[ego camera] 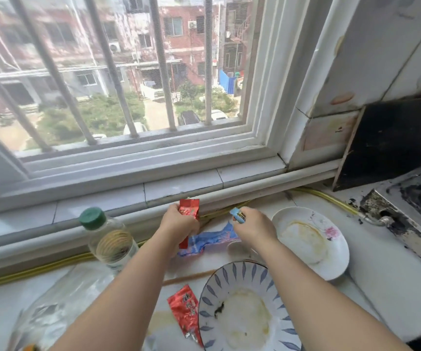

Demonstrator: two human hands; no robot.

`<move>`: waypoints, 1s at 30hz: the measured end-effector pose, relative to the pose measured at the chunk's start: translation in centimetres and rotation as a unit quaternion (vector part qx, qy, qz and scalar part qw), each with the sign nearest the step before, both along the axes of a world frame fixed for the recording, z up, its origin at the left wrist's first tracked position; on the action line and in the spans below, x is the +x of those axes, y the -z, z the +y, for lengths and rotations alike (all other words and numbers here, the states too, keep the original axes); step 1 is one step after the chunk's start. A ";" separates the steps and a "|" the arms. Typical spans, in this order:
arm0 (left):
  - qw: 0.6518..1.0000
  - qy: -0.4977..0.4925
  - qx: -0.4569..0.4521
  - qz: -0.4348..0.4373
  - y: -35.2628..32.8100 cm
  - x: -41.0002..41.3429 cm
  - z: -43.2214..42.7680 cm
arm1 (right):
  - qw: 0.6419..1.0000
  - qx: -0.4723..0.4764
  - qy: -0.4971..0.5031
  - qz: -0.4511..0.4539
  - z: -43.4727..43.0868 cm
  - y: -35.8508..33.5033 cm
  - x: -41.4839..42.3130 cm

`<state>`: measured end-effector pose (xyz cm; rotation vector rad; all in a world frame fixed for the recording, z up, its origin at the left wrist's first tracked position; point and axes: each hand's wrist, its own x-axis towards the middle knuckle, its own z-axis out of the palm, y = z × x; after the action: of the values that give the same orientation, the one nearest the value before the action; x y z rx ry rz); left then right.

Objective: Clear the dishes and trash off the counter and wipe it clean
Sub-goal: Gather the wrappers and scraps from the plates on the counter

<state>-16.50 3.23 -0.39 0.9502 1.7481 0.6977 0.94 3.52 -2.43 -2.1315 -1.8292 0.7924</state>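
Both hands at the back edge of the counter point(381, 262), below the window sill. Left hand point(179, 225): fingers curled round a red packet point(189, 211), held upright and clear of the surface. Right hand point(253, 230): fingers curled, pinching a small blue packet point(238, 215) at the fingertips. Crumpled blue wrapper point(209, 240) lies flat on the counter between the two hands. Second red packet point(186, 310) lies near the front edge, touching the soiled leaf-pattern bowl point(245, 315). Soiled white plate point(313, 241) sits just right of the right hand. Bottle point(110, 239) stands at the left, with a clear plastic bag point(60, 305) in front of it. Yellow hose point(326, 198) runs along the back edge.
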 end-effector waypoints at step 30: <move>0.867 0.144 -0.041 0.476 3.6 0.9 -5.9 | 0.980 0.022 -0.128 0.152 1.6 -2.6 -0.8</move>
<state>-15.59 -2.63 -3.95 1.6139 2.3524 -0.1087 0.09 5.13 0.19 -1.6562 -1.9501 1.0581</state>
